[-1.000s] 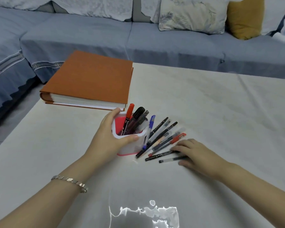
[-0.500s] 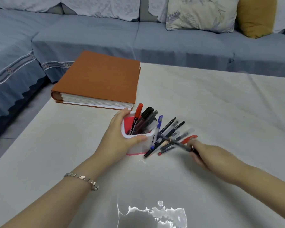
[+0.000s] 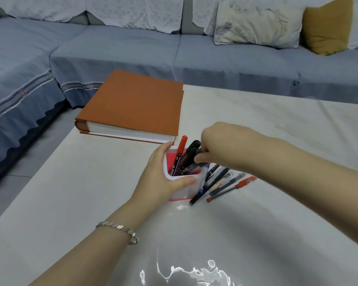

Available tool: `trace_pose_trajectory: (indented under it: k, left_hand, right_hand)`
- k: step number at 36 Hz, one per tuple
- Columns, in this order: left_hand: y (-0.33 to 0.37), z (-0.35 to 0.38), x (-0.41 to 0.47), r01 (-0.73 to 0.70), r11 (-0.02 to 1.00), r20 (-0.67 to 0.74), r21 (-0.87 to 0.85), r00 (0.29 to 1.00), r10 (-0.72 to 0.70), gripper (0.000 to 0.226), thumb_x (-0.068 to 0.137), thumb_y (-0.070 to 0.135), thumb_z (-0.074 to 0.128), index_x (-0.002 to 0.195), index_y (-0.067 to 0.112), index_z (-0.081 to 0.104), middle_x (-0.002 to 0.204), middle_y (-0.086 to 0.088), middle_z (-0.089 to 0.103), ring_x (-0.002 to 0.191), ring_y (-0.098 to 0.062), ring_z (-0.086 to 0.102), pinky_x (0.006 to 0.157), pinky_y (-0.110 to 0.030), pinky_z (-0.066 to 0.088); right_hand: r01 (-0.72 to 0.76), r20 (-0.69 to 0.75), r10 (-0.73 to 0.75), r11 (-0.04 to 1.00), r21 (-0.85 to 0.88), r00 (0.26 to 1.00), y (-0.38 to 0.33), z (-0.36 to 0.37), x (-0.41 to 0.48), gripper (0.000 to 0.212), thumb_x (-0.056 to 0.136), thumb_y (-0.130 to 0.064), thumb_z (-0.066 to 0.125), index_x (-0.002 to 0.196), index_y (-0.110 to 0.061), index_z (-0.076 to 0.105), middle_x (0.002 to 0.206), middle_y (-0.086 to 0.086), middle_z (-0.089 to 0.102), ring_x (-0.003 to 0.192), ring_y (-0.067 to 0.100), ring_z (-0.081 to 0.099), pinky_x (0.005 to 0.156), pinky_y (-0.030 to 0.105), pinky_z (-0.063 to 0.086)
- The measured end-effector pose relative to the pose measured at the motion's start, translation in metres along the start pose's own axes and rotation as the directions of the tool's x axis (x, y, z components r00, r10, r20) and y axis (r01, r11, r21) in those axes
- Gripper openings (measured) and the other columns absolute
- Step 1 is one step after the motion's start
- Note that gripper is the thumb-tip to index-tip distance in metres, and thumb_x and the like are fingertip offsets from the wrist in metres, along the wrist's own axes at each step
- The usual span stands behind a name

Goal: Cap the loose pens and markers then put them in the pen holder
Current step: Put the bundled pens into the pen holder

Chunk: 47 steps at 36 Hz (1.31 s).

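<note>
Obs., remote watch, head view.

Change: a second ago the right hand (image 3: 219,145) lay on the table (image 3: 277,131) right of the holder (image 3: 187,189), over the two nearest loose pens. Half a second ago it had lifted from the pile with a dark pen in the pinch. Now it hangs directly over the holder's mouth, fingers curled, thumb and fingertips closed on a dark pen (image 3: 191,167) lying slantwise across the opening. I cannot tell whether it holds one pen or two. Both near pens are gone from the table. My reading is that this is the drop-in step, with the pen not yet released. I can't see whether its cap is on.

The left hand (image 3: 165,178) is unchanged. It is wrapped round the holder, thumb on the near wall and fingers on the far side, steadying it.

Counts:
- Holder: 1, just in front of the book (image 3: 132,108).
- In the holder: 1 red marker (image 3: 179,153), 1 black marker (image 3: 192,150), and more dark barrels too crowded to count.
- Loose pens (image 3: 221,182): about 5, fanned against the holder's right side, overlapping. One is red-capped (image 3: 239,185).
- Book: 1.

Judgement: roughly five insertions are left, and I'll check caps on each.
</note>
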<state>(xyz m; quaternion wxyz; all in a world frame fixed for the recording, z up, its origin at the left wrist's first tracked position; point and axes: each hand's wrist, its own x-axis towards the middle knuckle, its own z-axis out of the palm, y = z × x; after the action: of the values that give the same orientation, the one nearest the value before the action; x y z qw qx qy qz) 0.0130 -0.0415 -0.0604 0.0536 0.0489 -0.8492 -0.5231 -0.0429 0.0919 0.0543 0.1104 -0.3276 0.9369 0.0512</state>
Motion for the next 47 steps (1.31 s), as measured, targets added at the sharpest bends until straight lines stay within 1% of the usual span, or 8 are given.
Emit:
trace_pose_trajectory:
  k: [4,8,12,19,25,30,42,47]
  left_hand:
    - [0.001,0.000,0.000,0.005,0.999,-0.002,-0.039,1.000,-0.005,0.086,0.064,0.026,0.081,0.134,0.032,0.031,0.118,0.024,0.038,0.099,0.011,0.040,0.074,0.010,0.027]
    - [-0.004,0.003,0.003,0.010,0.996,-0.008,-0.085,1.000,-0.010,0.078,0.058,0.028,0.083,0.124,0.034,0.042,0.123,0.013,0.053,0.111,-0.002,0.052,0.088,-0.017,0.043]
    - [-0.004,0.004,0.004,0.003,0.997,-0.016,-0.080,1.000,-0.004,0.070,0.057,0.024,0.083,0.117,0.031,0.047,0.115,0.009,0.058,0.105,-0.004,0.057,0.082,-0.018,0.047]
    - [0.000,0.001,0.001,0.016,1.000,0.000,-0.009,1.000,-0.016,0.089,0.063,0.027,0.081,0.135,0.030,0.030,0.123,0.020,0.036,0.110,0.003,0.037,0.091,-0.016,0.028]
    - [0.001,0.001,0.000,0.028,1.000,-0.001,0.006,1.000,-0.028,0.087,0.063,0.029,0.081,0.135,0.030,0.031,0.125,0.019,0.037,0.112,0.000,0.037,0.093,-0.020,0.030]
    - [0.001,0.002,0.000,0.020,1.000,-0.010,0.013,1.000,-0.020,0.087,0.063,0.027,0.081,0.135,0.029,0.032,0.127,0.019,0.038,0.113,0.002,0.037,0.092,-0.018,0.027]
    - [-0.003,0.003,0.000,0.019,1.000,-0.022,0.004,1.000,-0.019,0.085,0.063,0.027,0.081,0.133,0.033,0.033,0.129,0.018,0.041,0.112,0.002,0.040,0.080,-0.004,0.028]
    - [-0.002,0.002,0.000,0.020,1.000,-0.019,0.006,1.000,-0.020,0.087,0.061,0.030,0.082,0.133,0.034,0.032,0.126,0.020,0.041,0.109,0.004,0.040,0.077,-0.002,0.028]
  right_hand:
    - [0.034,-0.141,-0.059,0.984,-0.176,0.988,-0.016,0.007,0.018,0.021,0.087,-0.022,0.056,0.071,-0.011,0.049,0.061,0.000,0.037,0.052,0.019,0.043,0.048,0.026,0.037]
    - [0.169,-0.132,-0.202,0.959,-0.226,0.970,-0.025,0.026,0.026,0.013,0.087,-0.010,0.052,0.099,-0.010,0.058,0.080,0.001,0.045,0.079,0.025,0.051,0.056,0.031,0.034]
    - [0.399,-0.334,-0.389,0.916,-0.042,0.859,-0.019,0.041,0.021,0.014,0.082,-0.006,0.051,0.093,-0.003,0.060,0.098,0.014,0.056,0.084,0.030,0.055,0.059,0.034,0.041]
    - [0.265,-0.704,0.016,0.920,0.289,0.710,0.052,0.038,-0.008,0.015,0.083,-0.008,0.054,0.095,-0.005,0.064,0.093,0.010,0.063,0.086,0.006,0.049,0.082,0.012,0.033]
    - [0.022,-0.274,0.062,0.956,0.293,0.960,0.106,0.095,-0.027,0.024,0.080,-0.009,0.064,0.104,-0.009,0.065,0.107,0.010,0.063,0.096,0.024,0.057,0.090,0.028,0.040]
    - [0.037,-0.062,-0.027,0.986,0.165,0.998,0.110,0.153,-0.023,0.052,0.082,-0.029,0.063,0.129,-0.016,0.047,0.129,0.004,0.053,0.120,0.023,0.048,0.100,0.031,0.037]
    - [0.163,-0.291,-0.211,0.970,-0.180,0.933,0.109,0.191,-0.048,0.026,0.078,-0.020,0.035,0.092,-0.020,0.057,0.076,-0.003,0.060,0.068,0.015,0.059,0.062,0.020,0.051]
    - [0.062,-0.252,-0.053,0.998,0.029,0.966,0.104,0.165,-0.067,0.028,0.079,-0.026,0.046,0.107,-0.028,0.046,0.077,-0.002,0.063,0.051,0.017,0.058,0.044,0.018,0.037]
